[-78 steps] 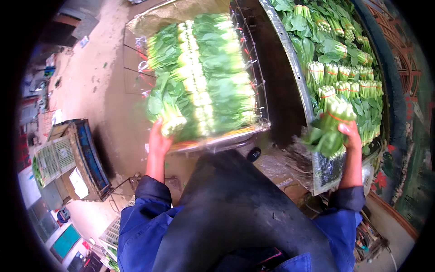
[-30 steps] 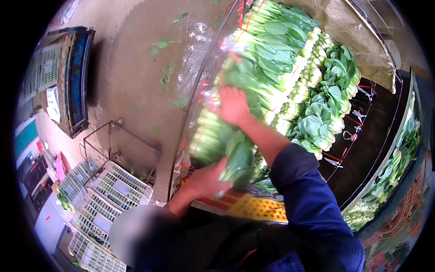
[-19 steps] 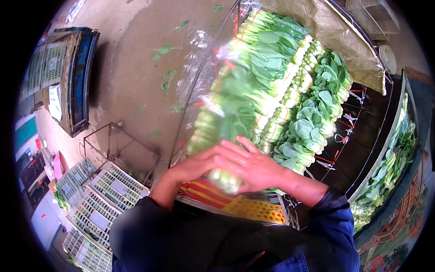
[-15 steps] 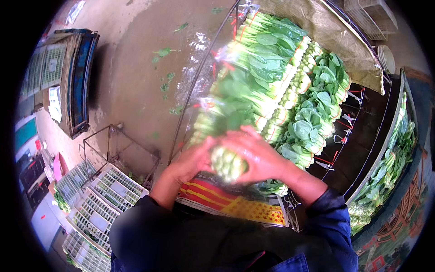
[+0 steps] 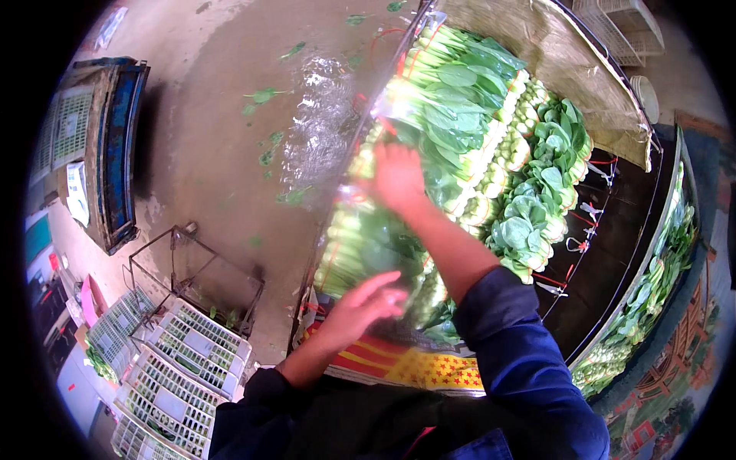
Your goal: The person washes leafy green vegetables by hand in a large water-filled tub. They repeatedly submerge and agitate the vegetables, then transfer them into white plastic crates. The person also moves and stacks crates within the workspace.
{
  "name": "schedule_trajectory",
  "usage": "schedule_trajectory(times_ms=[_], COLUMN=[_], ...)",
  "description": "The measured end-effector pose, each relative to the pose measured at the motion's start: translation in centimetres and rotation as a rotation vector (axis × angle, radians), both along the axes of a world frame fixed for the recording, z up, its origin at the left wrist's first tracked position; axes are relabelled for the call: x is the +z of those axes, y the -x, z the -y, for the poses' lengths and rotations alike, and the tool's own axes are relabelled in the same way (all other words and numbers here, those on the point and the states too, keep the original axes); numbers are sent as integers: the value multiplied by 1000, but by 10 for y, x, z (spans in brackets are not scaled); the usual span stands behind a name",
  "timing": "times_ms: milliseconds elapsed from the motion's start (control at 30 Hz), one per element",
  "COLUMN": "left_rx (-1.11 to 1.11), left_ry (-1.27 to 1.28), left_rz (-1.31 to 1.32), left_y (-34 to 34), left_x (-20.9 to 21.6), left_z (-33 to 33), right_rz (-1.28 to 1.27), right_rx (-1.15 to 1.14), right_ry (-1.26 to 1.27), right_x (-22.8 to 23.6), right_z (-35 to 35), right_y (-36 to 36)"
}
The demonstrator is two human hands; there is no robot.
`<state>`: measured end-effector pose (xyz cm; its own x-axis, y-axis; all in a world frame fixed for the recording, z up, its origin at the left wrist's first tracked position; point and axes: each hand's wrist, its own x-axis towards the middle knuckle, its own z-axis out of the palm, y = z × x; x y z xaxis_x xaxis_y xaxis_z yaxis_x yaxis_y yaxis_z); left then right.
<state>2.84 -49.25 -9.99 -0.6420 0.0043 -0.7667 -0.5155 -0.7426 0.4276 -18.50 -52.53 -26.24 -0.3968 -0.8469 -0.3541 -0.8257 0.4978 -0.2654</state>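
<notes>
Several rows of leafy green vegetable bunches with thick pale stems and thin red bands [image 5: 460, 115] lie wet and tightly packed, ends aligned. Over their left row, the right hand [image 5: 397, 176] has bent fingers; whether it grips anything, I cannot tell. The left hand [image 5: 356, 310] is loosely spread near the row's close end. Left runs a thin dark metal rail [image 5: 363, 123], with roomy wet brown floor [image 5: 222, 153] beyond; right, a dark gap [image 5: 606, 230]; far edge, a creased tan sheet [image 5: 521, 38]; near edge, a red-and-yellow star-patterned sheet [image 5: 433, 371].
</notes>
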Motion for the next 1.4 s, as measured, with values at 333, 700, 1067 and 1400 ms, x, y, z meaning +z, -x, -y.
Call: schedule_trajectory(times_ms=[333,700,1067,1400], left_rx=[-18,-139,-584,-645], left_ry=[2,270,842,1189], left_rz=[-111,-61,-299,-360], left_y=[3,-1,-17,-65], left_x=[9,8,28,2], left_z=[-7,-22,-110,-170], right_rz=[167,292,25,-243], right_rx=[102,-79,-968,-1675], right_ry=[191,631,621,-68], right_x=[-34,76,274,289], right_z=[-15,-98,-467,-858], right_y=[13,20,-96,-268])
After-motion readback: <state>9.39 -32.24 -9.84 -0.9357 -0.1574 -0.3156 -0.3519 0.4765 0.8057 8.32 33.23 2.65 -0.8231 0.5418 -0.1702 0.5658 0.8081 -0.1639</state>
